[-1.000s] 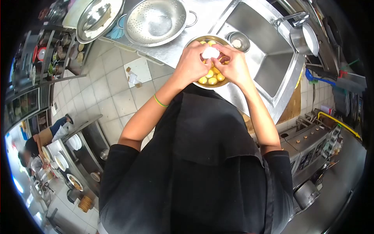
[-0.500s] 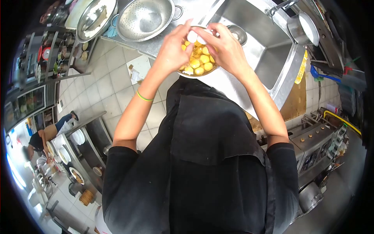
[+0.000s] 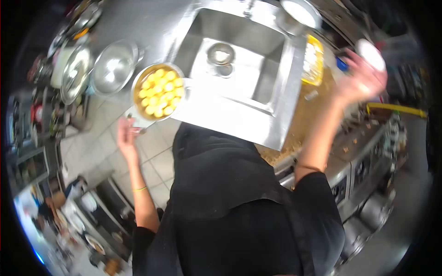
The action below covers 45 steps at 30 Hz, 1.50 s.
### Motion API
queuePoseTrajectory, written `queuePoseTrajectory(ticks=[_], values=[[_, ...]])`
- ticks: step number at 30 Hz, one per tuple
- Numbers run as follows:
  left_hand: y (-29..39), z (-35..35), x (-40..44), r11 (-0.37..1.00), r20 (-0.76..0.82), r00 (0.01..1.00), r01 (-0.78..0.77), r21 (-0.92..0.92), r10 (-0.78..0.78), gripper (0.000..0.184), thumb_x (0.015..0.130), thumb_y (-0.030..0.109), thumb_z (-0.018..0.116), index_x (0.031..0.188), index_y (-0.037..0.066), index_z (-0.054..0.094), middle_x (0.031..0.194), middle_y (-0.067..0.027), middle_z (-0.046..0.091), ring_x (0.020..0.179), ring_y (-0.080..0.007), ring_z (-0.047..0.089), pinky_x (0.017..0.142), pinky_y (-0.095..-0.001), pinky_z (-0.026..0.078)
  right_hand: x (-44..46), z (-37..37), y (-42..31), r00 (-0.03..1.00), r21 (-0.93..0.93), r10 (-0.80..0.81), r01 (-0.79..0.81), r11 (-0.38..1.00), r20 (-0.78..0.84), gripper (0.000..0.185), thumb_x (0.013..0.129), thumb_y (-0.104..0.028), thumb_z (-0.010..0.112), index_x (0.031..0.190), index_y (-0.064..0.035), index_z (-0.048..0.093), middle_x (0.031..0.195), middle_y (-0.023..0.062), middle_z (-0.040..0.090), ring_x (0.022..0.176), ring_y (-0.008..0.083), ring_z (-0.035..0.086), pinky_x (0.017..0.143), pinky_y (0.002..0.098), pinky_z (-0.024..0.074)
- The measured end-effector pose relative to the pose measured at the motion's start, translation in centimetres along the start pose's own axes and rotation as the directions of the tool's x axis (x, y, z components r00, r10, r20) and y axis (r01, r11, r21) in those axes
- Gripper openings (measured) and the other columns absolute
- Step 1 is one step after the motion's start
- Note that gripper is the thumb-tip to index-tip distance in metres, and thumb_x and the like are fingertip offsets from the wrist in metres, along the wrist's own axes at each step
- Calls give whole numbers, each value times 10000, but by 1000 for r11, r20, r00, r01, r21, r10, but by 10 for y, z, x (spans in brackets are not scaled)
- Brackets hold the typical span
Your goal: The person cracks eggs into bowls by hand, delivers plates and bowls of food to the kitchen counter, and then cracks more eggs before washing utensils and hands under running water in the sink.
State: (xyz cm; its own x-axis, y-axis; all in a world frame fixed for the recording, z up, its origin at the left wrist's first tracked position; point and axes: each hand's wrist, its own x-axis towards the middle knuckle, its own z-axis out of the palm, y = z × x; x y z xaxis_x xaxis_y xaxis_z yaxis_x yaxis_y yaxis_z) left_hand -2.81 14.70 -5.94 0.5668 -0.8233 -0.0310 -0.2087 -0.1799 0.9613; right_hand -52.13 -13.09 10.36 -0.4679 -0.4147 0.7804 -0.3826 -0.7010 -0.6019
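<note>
A steel bowl full of whole yellow egg yolks stands at the near left corner of the sink counter. Just below its rim is my left hand, fingers loosely apart, holding nothing that I can see. Far out to the right, my right hand is raised beyond the counter. Its fingers bend around a white eggshell, which is blurred by motion, so I cannot tell whether it is whole or broken.
The sink holds a small steel bowl. A colander and another steel bowl stand at left. At right are a pot, a yellow tray and a stove. Another person works at far left.
My hands have parted from over the yolks. The right swung far right with the white shell, while the left dropped to the bowl's lower left. The camera view has turned rightward.
</note>
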Motion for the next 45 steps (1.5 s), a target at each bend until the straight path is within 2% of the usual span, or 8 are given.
queuePoseTrajectory(ticks=[4,7,11,16,19,26,29,45], values=[[-149,0,-109,875,392,806,485,-8,-443,589,929,486,442,1360,86,425,1269,-65,535,1083,-164,529,857,-319,442,58,-86,135,939,-624,-342,246,742,-36,443,784,-97,692,1114,43,431,935,198,599,729,278,648,640,338,564],[-130,35,-176,718,339,756,647,-258,-560,596,951,480,397,1375,61,394,1413,-127,377,1307,-210,350,1075,-326,289,-4,-170,282,885,-847,371,49,529,282,639,797,-227,688,1334,-2,426,1260,216,533,1093,306,563,941,369,423],[-152,26,-199,305,407,553,791,-530,-727,641,943,504,398,1341,2,411,1358,-136,452,1235,-233,444,1058,-344,327,-122,-94,116,835,-582,370,-75,809,406,412,857,-144,635,1234,-15,528,1111,102,619,997,215,598,842,325,491],[-108,-1,-156,224,373,349,914,-337,-860,712,912,555,419,1307,-37,434,1302,-179,504,1187,-290,483,1043,-397,343,-239,20,-60,-165,-380,632,-898,222,758,607,926,-346,526,1392,-50,274,963,202,636,731,236,659,564,292,544],[-175,-20,-141,634,170,635,771,-66,-754,785,900,560,439,1371,-57,325,1406,-189,383,1303,-289,355,1086,-382,268,-271,77,-115,-501,-551,442,-834,-18,744,702,946,-389,465,1454,-79,94,1000,250,620,748,305,672,535,358,571],[-269,-156,-125,658,164,640,748,92,-751,739,852,493,559,1359,-8,364,1223,-237,543,1127,-357,534,1068,-371,294,-317,132,-114,-456,-674,712,-738,33,534,401,907,-145,433,1183,145,415,962,265,626,745,332,676,519,360,586],[-300,-223,-133,464,128,505,849,-253,-853,605,873,168,533,1400,58,258,844,-117,646,652,-218,630,498,-331,494,-323,125,-103,-302,-577,826,-816,34,475,326,825,-10,443,1103,161,451,894,238,633,622,278,661,470,320,568],[-368,-365,-16,392,237,377,920,14,-895,638,827,189,584,1397,101,311,902,-142,663,656,-225,640,566,-388,466,-175,227,-148,-156,-784,940,-602,151,302,241,824,-146,545,998,20,572,739,102,583,568,202,558,443,330,428]])
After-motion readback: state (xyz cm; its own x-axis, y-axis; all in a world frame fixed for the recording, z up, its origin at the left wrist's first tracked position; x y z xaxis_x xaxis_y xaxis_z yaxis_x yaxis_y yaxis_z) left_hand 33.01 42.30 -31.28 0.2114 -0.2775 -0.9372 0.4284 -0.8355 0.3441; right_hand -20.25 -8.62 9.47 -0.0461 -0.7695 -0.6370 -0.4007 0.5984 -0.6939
